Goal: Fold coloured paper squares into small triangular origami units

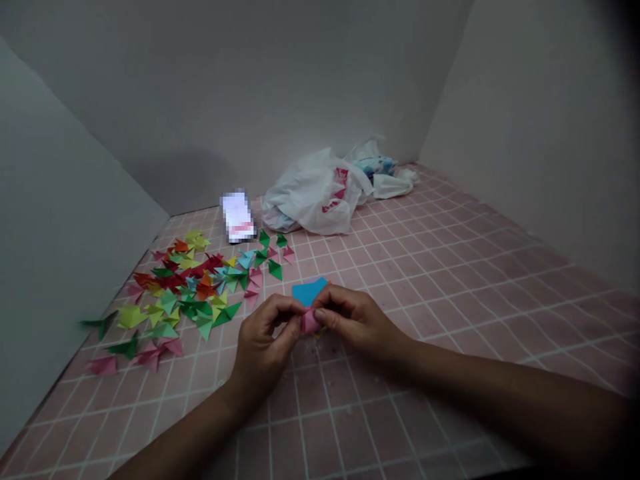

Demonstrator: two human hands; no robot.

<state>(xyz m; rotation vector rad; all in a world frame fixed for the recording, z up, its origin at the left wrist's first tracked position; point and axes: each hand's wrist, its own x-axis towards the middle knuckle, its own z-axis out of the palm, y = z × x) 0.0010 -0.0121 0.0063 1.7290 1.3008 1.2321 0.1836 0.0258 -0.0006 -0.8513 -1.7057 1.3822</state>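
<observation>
Between my two hands is a small piece of pink folded paper (pixel 310 322), pinched from both sides. My left hand (pixel 270 337) grips its left edge with thumb and index finger. On the other side, the thumb and fingers of my right hand (pixel 357 323) close on its right edge. Just behind the fingertips lie blue paper sheets (pixel 309 292), partly hidden by my right hand. A bit of yellow shows under the pink paper, too small to make out. To the left spreads a heap of folded paper cranes (pixel 195 283) in green, red, yellow, pink and light blue.
A lit phone (pixel 239 217) leans upright behind the cranes. White plastic bags (pixel 320 190) with red print lie crumpled against the back wall. The surface has a pink cloth with a white grid (pixel 450 280), with pale walls on the left, back and right.
</observation>
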